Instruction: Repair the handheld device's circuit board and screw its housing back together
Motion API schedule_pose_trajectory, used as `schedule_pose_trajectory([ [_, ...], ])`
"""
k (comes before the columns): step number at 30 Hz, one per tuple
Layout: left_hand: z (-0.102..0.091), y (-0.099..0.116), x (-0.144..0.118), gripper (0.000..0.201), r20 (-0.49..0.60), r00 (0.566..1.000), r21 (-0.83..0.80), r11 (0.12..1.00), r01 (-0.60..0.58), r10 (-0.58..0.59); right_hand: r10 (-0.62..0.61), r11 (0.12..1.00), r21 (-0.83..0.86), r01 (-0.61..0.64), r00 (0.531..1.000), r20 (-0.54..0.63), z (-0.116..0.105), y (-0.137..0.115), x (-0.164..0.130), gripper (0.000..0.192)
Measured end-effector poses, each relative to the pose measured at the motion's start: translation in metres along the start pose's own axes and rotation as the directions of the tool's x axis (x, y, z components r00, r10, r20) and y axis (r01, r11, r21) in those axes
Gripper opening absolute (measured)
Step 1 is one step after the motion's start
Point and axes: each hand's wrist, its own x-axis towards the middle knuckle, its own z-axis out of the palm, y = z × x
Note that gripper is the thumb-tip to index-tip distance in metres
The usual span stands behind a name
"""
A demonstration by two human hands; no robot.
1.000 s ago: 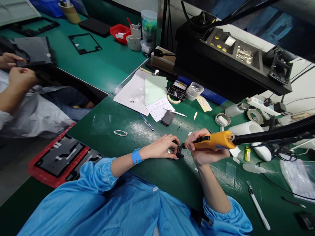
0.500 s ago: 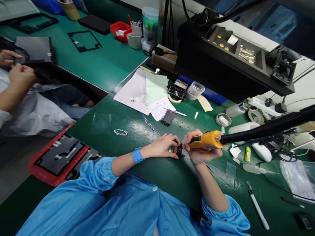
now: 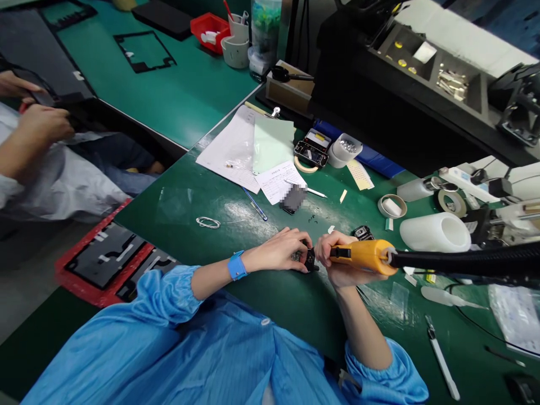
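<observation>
While my head has tipped a little since a second ago, so that the table slides down in view, the work itself sits where it was.

Item, far left: a co-worker's hand [image 3: 40,125] at the neighbouring table, by a dark panel; not mine.

Item: red tray [image 3: 67,264] of black frames, below the table edge.

Item: wire loop [image 3: 208,223], loose on the green table [image 3: 189,208], well apart from my hands.

Item: my left hand [image 3: 280,253], fingers closed down on the small black part [image 3: 307,260], pinning it to the table. Unmoved; I judge the part is mid-fastening.

Item: the small black part itself, dark, compact, with a glint of metal at its left side, mostly hidden under my fingers. It lies near the table's front edge, between both hands.

Item: my right hand [image 3: 341,264], wrapped tight round the orange driver [image 3: 365,256]. Its tip meets the part; the body has levelled out and its black hose [image 3: 459,263] now runs lower across the view.

Item: white roll [image 3: 434,232], lying on its side beyond the hose.

Item: tweezers [image 3: 442,357], near right.
</observation>
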Motion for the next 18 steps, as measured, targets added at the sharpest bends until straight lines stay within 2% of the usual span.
schedule_pose_trajectory([
  [3,0.000,0.000,0.000,0.024,0.002,1.000,0.005,1.000,0.008,-0.008,-0.017,1.000,-0.012,0.018,1.000,0.020,-0.002,0.002,-0.001,0.086],
  [8,-0.001,0.002,0.001,0.023,-0.001,1.000,0.012,1.000,0.017,-0.017,-0.013,0.999,0.046,0.014,1.000,-0.025,0.000,0.001,0.000,0.082],
  [13,-0.002,-0.001,0.004,0.022,-0.034,0.999,0.027,0.999,0.032,-0.031,-0.045,0.995,0.084,0.049,0.998,-0.049,0.002,-0.002,0.014,0.074],
  [18,-0.006,-0.006,0.005,0.023,-0.050,0.998,0.024,0.999,0.043,-0.042,-0.062,0.995,0.080,0.066,0.997,-0.048,0.003,0.001,0.023,0.078],
])
